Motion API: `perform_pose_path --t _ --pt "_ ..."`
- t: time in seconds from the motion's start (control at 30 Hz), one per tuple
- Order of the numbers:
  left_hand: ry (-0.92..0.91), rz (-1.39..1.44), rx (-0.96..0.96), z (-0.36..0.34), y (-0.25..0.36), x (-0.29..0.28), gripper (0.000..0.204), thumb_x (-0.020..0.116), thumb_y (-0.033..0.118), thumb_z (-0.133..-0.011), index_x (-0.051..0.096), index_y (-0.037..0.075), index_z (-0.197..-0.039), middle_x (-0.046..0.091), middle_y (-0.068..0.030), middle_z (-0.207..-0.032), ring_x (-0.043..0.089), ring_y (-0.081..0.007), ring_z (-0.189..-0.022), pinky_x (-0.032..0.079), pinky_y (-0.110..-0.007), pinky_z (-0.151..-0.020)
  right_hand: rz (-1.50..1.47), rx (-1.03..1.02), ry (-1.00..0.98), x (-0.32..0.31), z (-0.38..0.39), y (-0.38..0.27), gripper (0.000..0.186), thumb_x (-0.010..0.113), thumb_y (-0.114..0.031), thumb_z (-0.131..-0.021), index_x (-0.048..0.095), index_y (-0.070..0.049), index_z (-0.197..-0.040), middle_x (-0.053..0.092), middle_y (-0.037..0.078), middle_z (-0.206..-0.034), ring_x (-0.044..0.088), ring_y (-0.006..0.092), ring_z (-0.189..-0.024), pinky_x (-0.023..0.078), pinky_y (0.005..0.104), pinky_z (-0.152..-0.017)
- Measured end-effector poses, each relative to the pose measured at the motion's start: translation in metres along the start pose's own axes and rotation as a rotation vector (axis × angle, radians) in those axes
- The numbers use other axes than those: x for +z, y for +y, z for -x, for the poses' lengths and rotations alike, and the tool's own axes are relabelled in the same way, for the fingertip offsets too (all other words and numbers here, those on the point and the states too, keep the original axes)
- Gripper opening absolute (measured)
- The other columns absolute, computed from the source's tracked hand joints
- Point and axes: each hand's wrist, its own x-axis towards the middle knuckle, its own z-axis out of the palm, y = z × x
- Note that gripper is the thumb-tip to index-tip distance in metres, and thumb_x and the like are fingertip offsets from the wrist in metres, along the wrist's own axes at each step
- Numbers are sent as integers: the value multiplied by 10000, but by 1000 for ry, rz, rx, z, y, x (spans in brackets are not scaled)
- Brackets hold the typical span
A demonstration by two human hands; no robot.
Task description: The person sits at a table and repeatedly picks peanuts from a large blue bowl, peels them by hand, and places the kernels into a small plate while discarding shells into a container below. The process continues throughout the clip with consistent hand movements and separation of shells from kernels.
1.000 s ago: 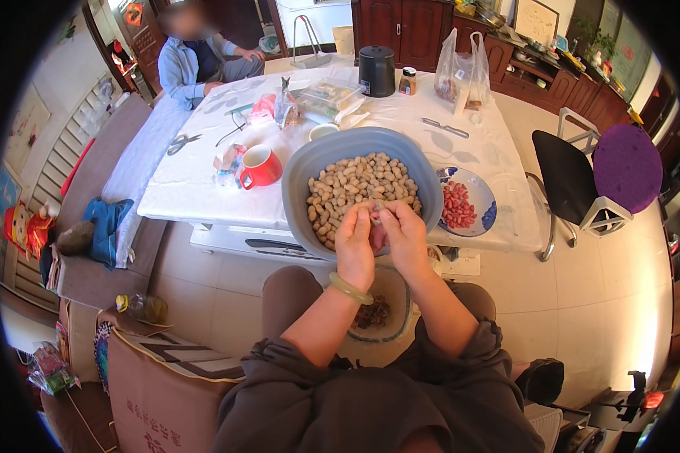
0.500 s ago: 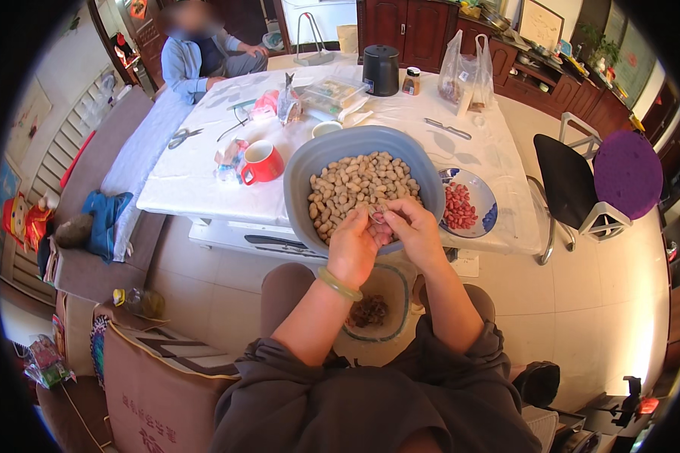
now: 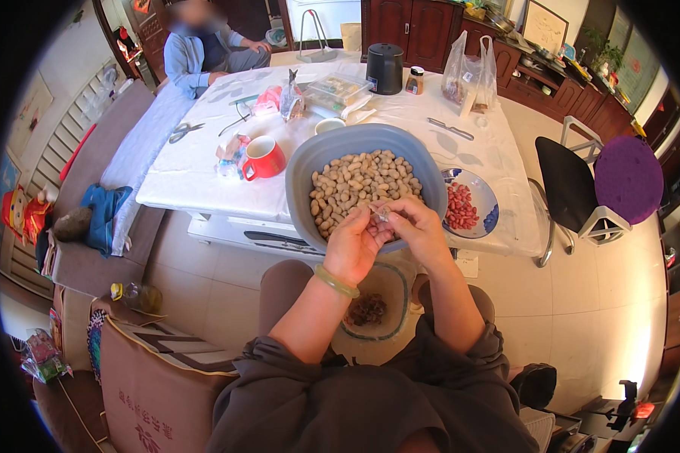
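Both my hands meet over the near rim of a grey-blue basin point(image 3: 302, 177) heaped with unshelled peanuts point(image 3: 363, 185). My left hand point(image 3: 353, 245) has its thumb and fingertips closed on a pale, opened peanut shell point(image 3: 382, 214). From the other side, my right hand point(image 3: 417, 230) pinches the same shell. Whether a kernel lies in the left palm is hard to make out. Right of the basin is a white plate point(image 3: 480, 185) with a blue pattern, holding shelled red peanut kernels point(image 3: 461, 206). Below my hands, between my knees, a clear bin point(image 3: 389, 328) contains brown shell scraps point(image 3: 366, 309).
A red mug point(image 3: 264, 158) stands left of the basin, with scissors point(image 3: 183, 132) farther left. A black canister point(image 3: 384, 68), a jar point(image 3: 415, 80), a plastic bag point(image 3: 468, 75) and a knife point(image 3: 451, 128) sit beyond it. Another person point(image 3: 204, 53) sits at the far left.
My fingers have shifted slightly around the peanut, and its pale shell now shows more between the fingertips. The view has moved a little; the basin and plate stay in place.
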Motion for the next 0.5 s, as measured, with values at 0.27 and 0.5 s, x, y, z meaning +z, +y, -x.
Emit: perform_pose_path --t 0.27,0.5 --pt "-19 -231 -13 6 4 5 222 451 151 -936 559 17 -1077 589 -22 -884 528 -97 -754 421 -233 -667 170 -58 62 1 1 4 100 633 -26 -803 573 15 -871 548 38 -812 561 96 -658 455 217 -575" --pt "-48 -319 -50 7 9 -1 188 551 150 -889 584 17 -1018 583 0 -793 488 -54 -620 354 -187 -504 94 123 -13 3 7 -15 154 644 -9 -789 526 -9 -889 587 36 -741 540 63 -595 426 201 -483"
